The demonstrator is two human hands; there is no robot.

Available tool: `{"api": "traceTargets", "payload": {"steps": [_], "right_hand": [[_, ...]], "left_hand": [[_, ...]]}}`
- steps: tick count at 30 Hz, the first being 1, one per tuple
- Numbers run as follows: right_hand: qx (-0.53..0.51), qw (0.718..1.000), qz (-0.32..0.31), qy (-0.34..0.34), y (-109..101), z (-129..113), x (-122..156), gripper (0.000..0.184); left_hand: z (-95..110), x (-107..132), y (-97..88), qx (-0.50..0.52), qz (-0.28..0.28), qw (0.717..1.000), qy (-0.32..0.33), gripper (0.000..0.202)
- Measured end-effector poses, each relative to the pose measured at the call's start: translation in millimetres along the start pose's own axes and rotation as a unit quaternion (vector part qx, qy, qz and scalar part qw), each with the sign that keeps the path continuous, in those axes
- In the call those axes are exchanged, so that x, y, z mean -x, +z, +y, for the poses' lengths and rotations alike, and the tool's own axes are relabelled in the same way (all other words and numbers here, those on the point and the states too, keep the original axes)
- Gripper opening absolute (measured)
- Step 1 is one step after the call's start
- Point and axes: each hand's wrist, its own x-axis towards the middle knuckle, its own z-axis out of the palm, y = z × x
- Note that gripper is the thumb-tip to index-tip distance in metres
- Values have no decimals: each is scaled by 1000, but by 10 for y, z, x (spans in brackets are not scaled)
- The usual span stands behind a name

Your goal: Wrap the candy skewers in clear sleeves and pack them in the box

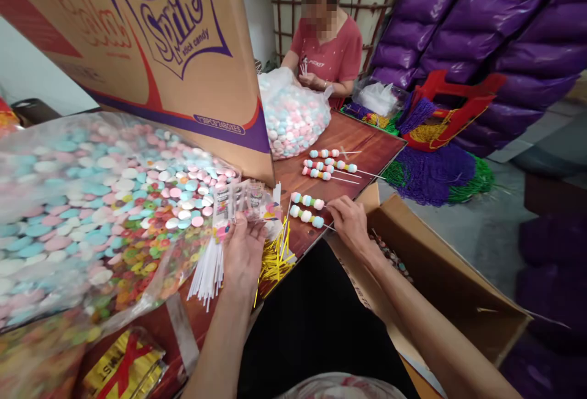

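My left hand (242, 251) is at the table edge, its fingers closed on printed clear plastic bags (229, 201). Beside it lie a bundle of white paper sticks (206, 277) and a pile of gold twist ties (275, 258). My right hand (351, 223) pinches the thin stick end of a candy skewer (307, 201) threaded with pastel and green pieces. Just below that one, a second candy skewer (306, 216) lies parallel, its stick running under my fingers. Further back, several finished-looking skewers (321, 167) rest on the wooden table (293, 173).
Large clear bags of pastel candies (92, 203) and fruit-coloured rings (142, 270) cover the left. A tall cardboard box (183, 81) stands behind them. An open carton (440, 277) is below my right arm. Opposite, a person (328, 51) holds white sticks near another candy bag (298, 115).
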Motion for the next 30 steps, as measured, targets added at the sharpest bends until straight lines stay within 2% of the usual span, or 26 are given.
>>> {"api": "traceTargets", "payload": {"steps": [5, 9, 12, 15, 17, 20, 23, 26, 30], "right_hand": [[-194, 977, 87, 7, -211, -283, 256, 16], [-197, 973, 121, -20, -322, -469, 445, 13], [-158, 980, 119, -38, -333, -476, 499, 15], [-90, 988, 106, -63, -380, -430, 499, 16], [-74, 991, 76, -81, -446, -406, 484, 16], [-148, 987, -7, -69, -553, -394, 454, 19], [-229, 970, -73, -28, -602, -396, 430, 23], [-237, 967, -92, -1, -592, -395, 436, 24], [-188, 978, -88, 9, -571, -401, 489, 24]], "left_hand": [[-6, -52, -14, 18, 8, 999, -27, 20], [-59, -16, 41, 15, 11, 999, -46, 20], [-91, 13, 67, 18, -2, 999, -50, 19], [-102, 7, 61, 7, -15, 999, -39, 23], [-96, -18, 51, -11, -23, 1000, -16, 28], [-77, -63, 43, -40, -49, 998, 16, 34], [-62, -96, 35, -59, -82, 995, 13, 37], [-59, -109, 7, -64, -81, 995, 4, 39], [-63, -96, -32, -75, -62, 995, 13, 41]]}}
